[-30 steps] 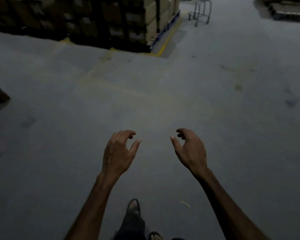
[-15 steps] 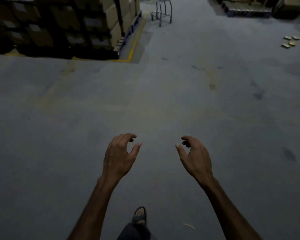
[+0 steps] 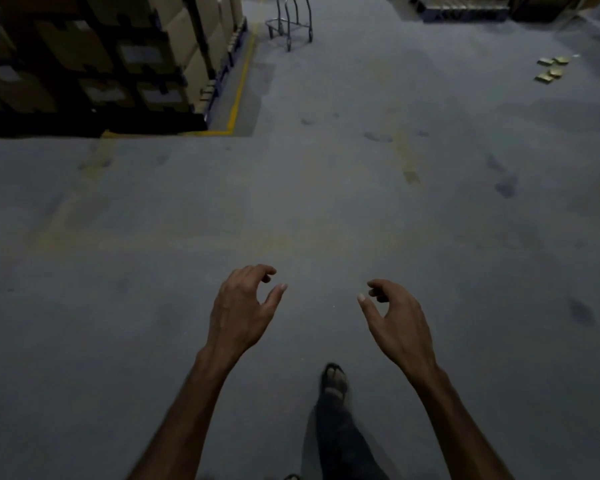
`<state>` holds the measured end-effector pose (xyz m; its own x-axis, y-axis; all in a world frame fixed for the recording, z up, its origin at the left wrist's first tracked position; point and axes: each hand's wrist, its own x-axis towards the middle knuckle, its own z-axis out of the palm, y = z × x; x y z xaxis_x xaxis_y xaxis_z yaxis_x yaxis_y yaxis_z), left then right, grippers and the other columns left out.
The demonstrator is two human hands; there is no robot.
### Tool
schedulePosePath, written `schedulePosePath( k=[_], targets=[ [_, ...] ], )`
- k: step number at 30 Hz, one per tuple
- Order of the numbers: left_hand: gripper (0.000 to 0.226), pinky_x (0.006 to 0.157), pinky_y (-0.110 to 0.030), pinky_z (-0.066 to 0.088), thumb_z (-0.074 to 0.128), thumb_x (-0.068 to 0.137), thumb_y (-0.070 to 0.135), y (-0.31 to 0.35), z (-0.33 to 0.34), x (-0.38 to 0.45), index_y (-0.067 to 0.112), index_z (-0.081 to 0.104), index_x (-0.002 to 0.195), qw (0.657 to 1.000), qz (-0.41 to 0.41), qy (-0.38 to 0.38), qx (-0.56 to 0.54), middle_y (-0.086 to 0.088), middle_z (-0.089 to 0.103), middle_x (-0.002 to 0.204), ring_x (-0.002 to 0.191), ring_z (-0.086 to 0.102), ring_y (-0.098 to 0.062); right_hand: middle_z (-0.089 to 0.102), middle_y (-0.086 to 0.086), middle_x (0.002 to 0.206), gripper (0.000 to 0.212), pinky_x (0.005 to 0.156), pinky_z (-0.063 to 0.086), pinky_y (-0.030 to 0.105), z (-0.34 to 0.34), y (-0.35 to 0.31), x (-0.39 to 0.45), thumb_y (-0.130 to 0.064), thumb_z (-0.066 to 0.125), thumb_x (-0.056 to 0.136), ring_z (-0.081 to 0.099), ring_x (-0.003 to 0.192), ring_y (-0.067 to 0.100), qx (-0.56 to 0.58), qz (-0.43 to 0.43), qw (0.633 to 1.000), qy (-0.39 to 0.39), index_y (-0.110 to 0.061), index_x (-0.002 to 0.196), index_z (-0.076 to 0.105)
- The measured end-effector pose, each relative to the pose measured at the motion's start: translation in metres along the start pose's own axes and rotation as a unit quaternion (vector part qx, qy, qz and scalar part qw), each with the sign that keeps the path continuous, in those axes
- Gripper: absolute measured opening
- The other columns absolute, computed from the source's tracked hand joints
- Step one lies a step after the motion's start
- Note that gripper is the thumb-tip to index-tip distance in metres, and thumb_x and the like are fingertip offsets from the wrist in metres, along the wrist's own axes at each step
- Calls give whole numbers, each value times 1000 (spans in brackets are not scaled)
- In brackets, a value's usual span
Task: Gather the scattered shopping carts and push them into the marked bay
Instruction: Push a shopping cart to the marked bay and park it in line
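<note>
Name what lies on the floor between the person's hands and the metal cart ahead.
Head view: only bare grey floor with faint stains separates the hands from the cart.

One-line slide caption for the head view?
Both hands, left and right, empty and half-curled, held out above the grey floor; a metal cart stands far ahead.

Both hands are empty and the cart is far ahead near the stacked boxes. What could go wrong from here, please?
1. The cart stands close to the stacked boxes; a careless push might knock it into them.
2. Small flat pieces lie on the floor to the right; cart wheels or a sandal could catch on them.
3. The light is dim, so floor marks are hard to read.
</note>
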<state>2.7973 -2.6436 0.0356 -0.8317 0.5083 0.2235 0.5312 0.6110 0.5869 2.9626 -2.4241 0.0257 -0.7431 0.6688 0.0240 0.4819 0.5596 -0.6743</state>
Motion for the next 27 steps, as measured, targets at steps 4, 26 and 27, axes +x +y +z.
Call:
schedulePosePath(
  k=[4,26,27],
  targets=[
    [29,84,-40,55,75,97,41,-4,30,70,23,71,118,1000,2,-7,4,7,71,104,98,63,-16,71,-2,123,41,93,57,39,10,14,74,-42,67,102,65,108,12,5,4,1000,-1,-19,135,66],
    [31,85,-40,55,74,98,40,-21,131,459,20,70,122,1000,-26,-4,-2,5,71,108,99,63,-17,69,-7,121,40,93,56,39,38,-2,504,-44,65,101,64,107,9,2,-15,999,-39,-23,135,65],
    [31,85,-40,55,73,98,40,-27,136,480,20,70,122,1000,-26,-4,-7,4,71,108,100,63,-17,69,-7,121,40,93,56,38,44,-5,524,-44,66,101,64,106,9,0,-16,999,-39,-22,135,65]
  ],
)
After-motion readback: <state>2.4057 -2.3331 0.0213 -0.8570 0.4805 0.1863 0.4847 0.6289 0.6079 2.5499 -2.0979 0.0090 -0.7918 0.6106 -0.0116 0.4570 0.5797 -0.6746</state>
